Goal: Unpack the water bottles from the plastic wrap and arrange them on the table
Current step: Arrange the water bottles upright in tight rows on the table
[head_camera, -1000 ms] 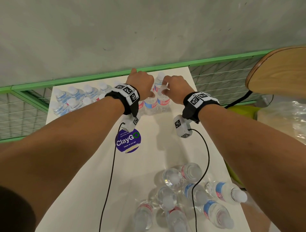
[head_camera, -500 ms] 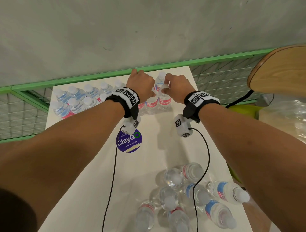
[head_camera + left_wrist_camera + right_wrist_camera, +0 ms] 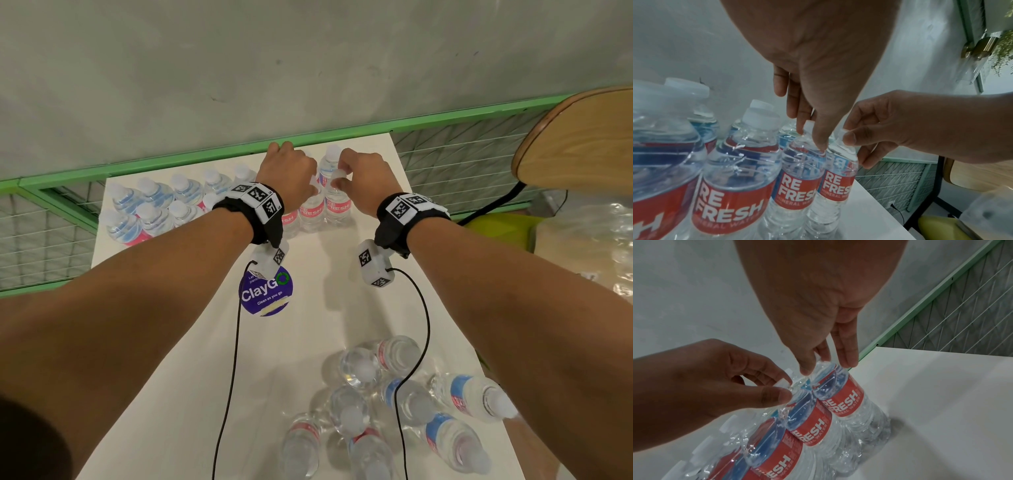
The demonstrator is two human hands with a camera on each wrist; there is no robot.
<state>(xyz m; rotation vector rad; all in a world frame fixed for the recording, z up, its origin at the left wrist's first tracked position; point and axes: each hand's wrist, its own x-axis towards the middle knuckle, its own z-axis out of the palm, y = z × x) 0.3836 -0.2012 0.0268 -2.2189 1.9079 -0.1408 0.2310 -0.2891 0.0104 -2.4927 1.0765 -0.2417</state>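
Pinching white caps of two upright, clear, red-labelled bottles (image 3: 337,202): left hand (image 3: 287,171), right hand (image 3: 363,171).

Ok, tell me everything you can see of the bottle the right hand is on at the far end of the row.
The end bottle is clear ribbed plastic, full of water, with a white cap and a red-and-blue label reading REFRESH MINERAL WATER. It stands upright near the far right corner of the white table, last in the front row, against its neighbour. The right hand pinches its cap from above; that grip looks light. The left hand pinches the neighbour's cap.
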